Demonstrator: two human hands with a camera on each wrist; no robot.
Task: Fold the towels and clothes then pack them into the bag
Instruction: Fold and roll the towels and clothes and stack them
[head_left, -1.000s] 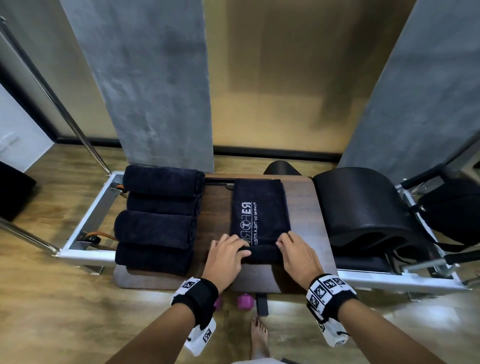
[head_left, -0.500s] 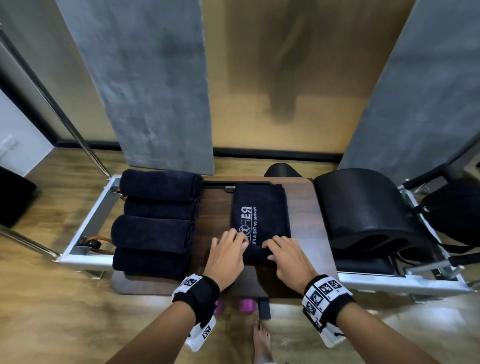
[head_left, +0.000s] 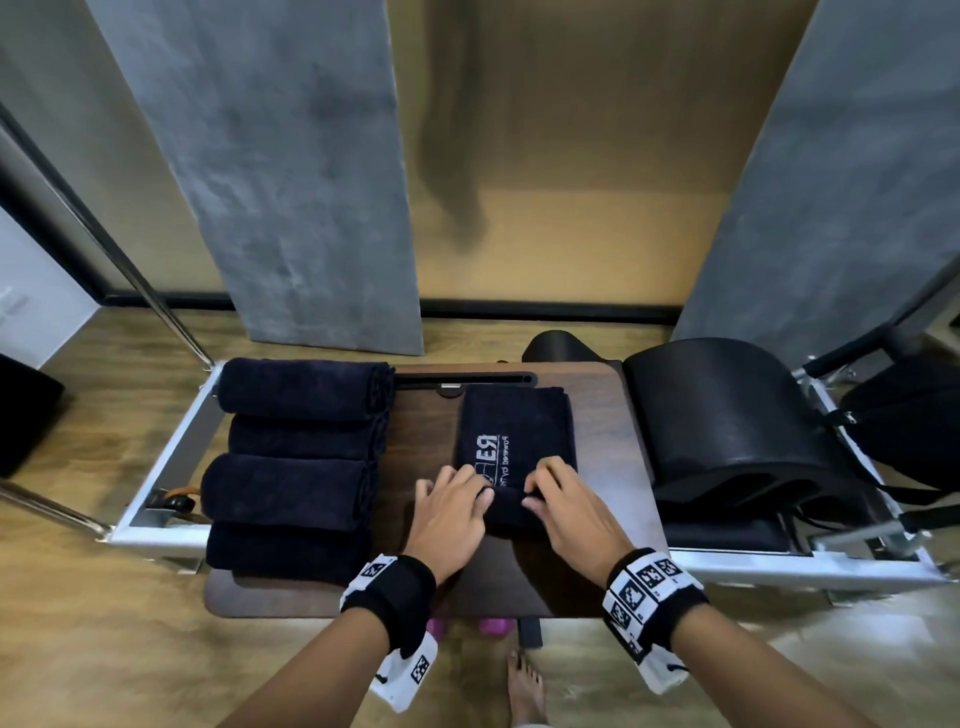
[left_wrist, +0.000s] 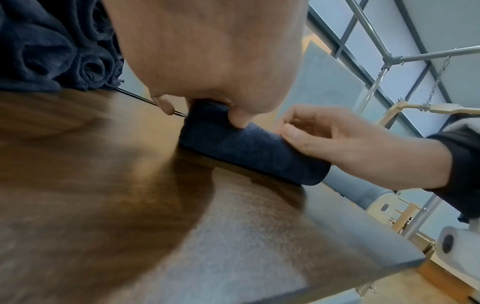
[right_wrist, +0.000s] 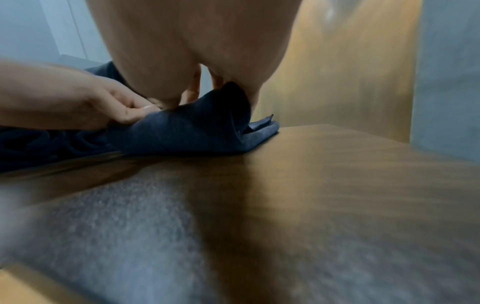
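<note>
Rolled towels (head_left: 301, 457) — four dark navy rolls stacked side by side at 9 o'clock on the wooden board (head_left: 613, 415), ends showing spiral layers in the left wrist view; judged finished and awaiting packing. Left hand (head_left: 449, 512) — at 6 o'clock of the board, fingers curled over the near left end of the working towel, thumb pressing its front face in the left wrist view; it is grasping the roll. Working towel (head_left: 514, 431) — dark navy terry with white lettering, lying lengthwise at the board's centre, its far part flat toward 12 o'clock, its near end turned up into a thick roll under both hands. Handling, as a judgement: light, soft, limp, compressible and not fragile; the pile gives friction, so it should not slip, but loose layers may spring open or telescope sideways if pressure is uneven. Best hold seems to be at both ends of the roll, fingers on top and thumbs behind, keeping the edges square. Right hand (head_left: 571, 506) — just beside the left, fingers bent onto the roll's near right end, pinching the cloth; the right wrist view shows a layered corner gaping on that side. Black padded barrel (head_left: 727, 415) at 3 o'clock, apart from the towel. Black bag (head_left: 904, 421) — farther on at 3 o'clock, beyond the metal frame (head_left: 171, 457); whether it is open cannot be told.
</note>
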